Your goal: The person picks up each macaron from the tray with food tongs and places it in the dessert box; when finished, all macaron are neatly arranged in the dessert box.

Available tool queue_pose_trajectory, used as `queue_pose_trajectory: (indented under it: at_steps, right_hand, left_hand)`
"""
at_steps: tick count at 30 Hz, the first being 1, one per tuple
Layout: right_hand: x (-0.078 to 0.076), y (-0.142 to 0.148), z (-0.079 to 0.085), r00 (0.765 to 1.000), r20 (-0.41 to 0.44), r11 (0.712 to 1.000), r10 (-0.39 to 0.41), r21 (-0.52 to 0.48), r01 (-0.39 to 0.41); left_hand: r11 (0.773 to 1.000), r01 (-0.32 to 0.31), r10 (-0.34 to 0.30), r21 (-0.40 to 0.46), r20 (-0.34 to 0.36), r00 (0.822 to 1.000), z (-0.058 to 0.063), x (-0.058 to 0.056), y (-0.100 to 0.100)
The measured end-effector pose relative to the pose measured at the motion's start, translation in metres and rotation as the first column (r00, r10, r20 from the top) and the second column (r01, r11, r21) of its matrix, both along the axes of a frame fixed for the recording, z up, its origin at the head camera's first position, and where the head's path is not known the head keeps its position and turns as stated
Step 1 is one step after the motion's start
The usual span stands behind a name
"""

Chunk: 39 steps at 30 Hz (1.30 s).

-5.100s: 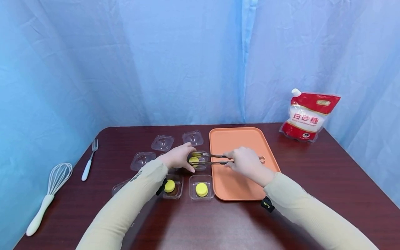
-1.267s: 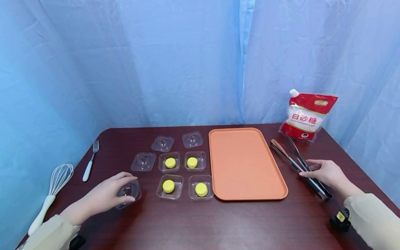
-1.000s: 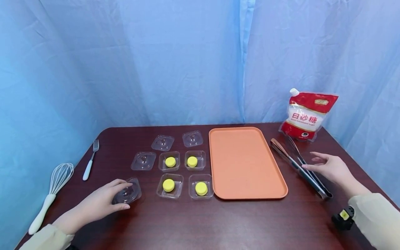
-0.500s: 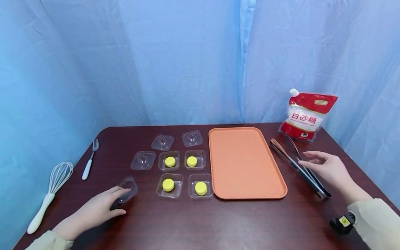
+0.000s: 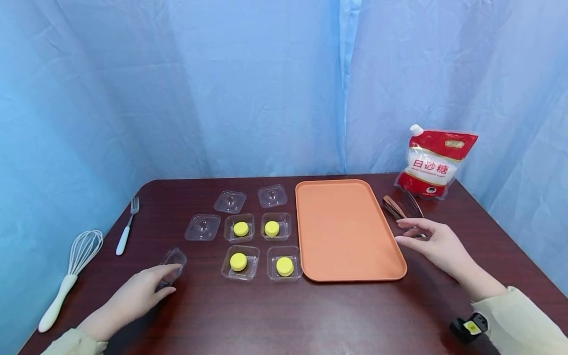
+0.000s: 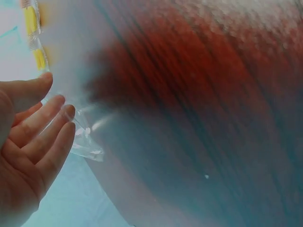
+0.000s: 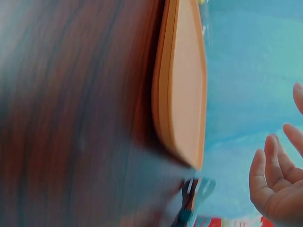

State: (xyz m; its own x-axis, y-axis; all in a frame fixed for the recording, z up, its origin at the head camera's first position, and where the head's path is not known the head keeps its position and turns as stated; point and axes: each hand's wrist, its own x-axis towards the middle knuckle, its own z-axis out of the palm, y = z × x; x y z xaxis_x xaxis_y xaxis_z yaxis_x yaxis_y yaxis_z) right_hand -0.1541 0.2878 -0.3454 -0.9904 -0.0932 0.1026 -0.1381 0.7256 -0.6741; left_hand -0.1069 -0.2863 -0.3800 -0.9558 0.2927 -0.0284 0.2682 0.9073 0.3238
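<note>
Left hand [image 5: 135,296], vs half a second ago: lid [image 5: 176,259] pinched between thumb and fingers, now tipped steeper, left of the tubs [image 5: 294,258]. Right hand [image 5: 439,246] shifted toward tray [image 5: 346,231], fingers loosely spread. Tongs [image 5: 394,208] unmoved, right of tray. Yellow discs [image 5: 238,262] unchanged, one per tub

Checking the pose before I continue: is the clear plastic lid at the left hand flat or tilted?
Tilted: the clear plastic lid at the left hand appears slanted, one edge raised.
</note>
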Motion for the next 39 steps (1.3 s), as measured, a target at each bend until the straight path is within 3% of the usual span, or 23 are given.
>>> queue_pose_trajectory:
  at_steps: [7, 19, 22, 27, 30, 33, 36, 39]
  right_hand:
    - [0.004, -0.028, -0.005, 0.997, 0.017, 0.993, 0.073, -0.098, -0.071]
    - [-0.002, -0.067, -0.013, 0.985, 0.000, 0.963, 0.170, -0.213, -0.166]
    - [-0.003, -0.075, -0.014, 0.984, 0.005, 0.960, 0.180, -0.219, -0.174]
    - [-0.005, -0.085, -0.017, 0.978, 0.010, 0.948, 0.206, -0.250, -0.197]
    - [-0.007, -0.092, -0.018, 0.973, 0.006, 0.934, 0.230, -0.282, -0.219]
    - [-0.009, -0.100, -0.018, 0.969, -0.010, 0.922, 0.247, -0.303, -0.239]
    - [-0.010, -0.109, -0.018, 0.967, -0.026, 0.920, 0.253, -0.304, -0.249]
    - [-0.010, -0.118, -0.016, 0.963, -0.035, 0.917, 0.266, -0.299, -0.264]
  left_hand:
    - [0.995, -0.096, 0.098, 0.032, -0.061, 0.993, 0.006, 0.001, -0.001]
    - [0.984, -0.157, 0.171, 0.082, -0.203, 0.964, 0.016, 0.004, -0.010]
    - [0.980, -0.177, 0.195, 0.095, -0.239, 0.951, 0.020, 0.004, -0.014]
    - [0.971, -0.188, 0.228, 0.150, -0.334, 0.915, 0.023, 0.004, -0.017]
    - [0.965, -0.187, 0.246, 0.185, -0.386, 0.889, 0.025, 0.003, -0.014]
    - [0.956, -0.180, 0.263, 0.231, -0.408, 0.874, 0.027, -0.001, -0.008]
    - [0.941, -0.161, 0.277, 0.298, -0.401, 0.873, 0.028, -0.006, 0.003]
    - [0.920, -0.137, 0.280, 0.366, -0.372, 0.885, 0.029, -0.012, 0.018]
